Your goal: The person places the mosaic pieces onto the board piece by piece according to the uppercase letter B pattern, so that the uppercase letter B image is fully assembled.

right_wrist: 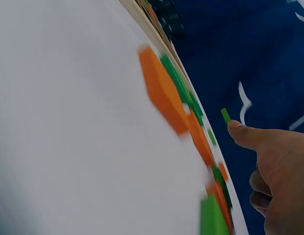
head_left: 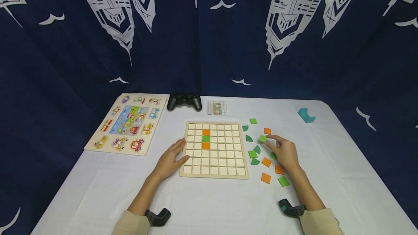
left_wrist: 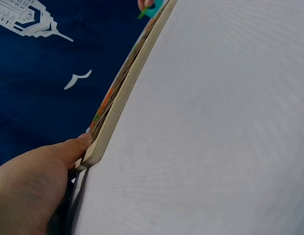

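Note:
A wooden grid board (head_left: 213, 176) lies in front of me, with an orange tile (head_left: 206, 132), a green tile (head_left: 206, 139) and another orange tile (head_left: 205, 145) stacked in one column of its cells. My left hand (head_left: 169, 160) rests along the board's left edge, fingers extended and thumb at the rim; the left wrist view has that thumb (left_wrist: 73, 149) against the board's corner. My right hand (head_left: 283, 152) pinches a light green square tile (head_left: 262, 138) between thumb and fingertips. In the right wrist view this green tile (right_wrist: 225, 116) shows edge-on, raised above the table.
Loose orange squares (head_left: 266, 178), green squares (head_left: 283, 181) and dark green quarter-circles (head_left: 255, 161) lie right of the board. Behind it are a pattern card (head_left: 217, 108) and a black game controller (head_left: 184, 101). A picture puzzle (head_left: 89, 147) lies left, a teal block (head_left: 306, 115) at the far right.

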{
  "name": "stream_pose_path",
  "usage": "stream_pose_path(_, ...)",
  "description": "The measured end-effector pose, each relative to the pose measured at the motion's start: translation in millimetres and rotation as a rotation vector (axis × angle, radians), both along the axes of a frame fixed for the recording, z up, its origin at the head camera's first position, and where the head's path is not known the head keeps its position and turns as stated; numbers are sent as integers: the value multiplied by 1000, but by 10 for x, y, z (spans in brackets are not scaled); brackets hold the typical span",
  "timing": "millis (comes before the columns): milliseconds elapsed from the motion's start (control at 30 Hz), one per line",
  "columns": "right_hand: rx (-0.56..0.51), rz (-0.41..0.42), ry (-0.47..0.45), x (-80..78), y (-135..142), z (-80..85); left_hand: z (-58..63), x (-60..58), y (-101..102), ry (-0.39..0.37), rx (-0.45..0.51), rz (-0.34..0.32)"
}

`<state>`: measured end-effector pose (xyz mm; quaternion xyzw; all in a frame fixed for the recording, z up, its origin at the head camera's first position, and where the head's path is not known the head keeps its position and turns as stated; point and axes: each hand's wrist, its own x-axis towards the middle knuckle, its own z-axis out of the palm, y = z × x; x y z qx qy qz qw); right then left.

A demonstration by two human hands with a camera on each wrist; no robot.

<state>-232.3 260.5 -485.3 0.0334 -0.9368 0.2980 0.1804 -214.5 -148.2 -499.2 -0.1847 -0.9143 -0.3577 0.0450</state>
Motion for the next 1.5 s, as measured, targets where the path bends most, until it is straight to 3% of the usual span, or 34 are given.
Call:
stream_pose_path(367,-72,345,35,63,-1011,70,-5,-3,-3,3,3,1)
stream_pose_path(567,-53,452,21,81,-1376,35,-1,-4,-3,-2,0,-4)
stream_pose_path(800,11,461,-37,76,-1568,-4,13,5,3,6,3,-3)
stream_pose_path(1133,44,453,-12,70,-1625,-17,20,22,8,12,3,4)
stream_pose_path(1333,13,441,-14,123,-1502,18,4,7,9,-6,-6,4)
stream_pose_path(1500,-54,405,27,195,-1213,40,-4,-4,6,-15,-11,5)
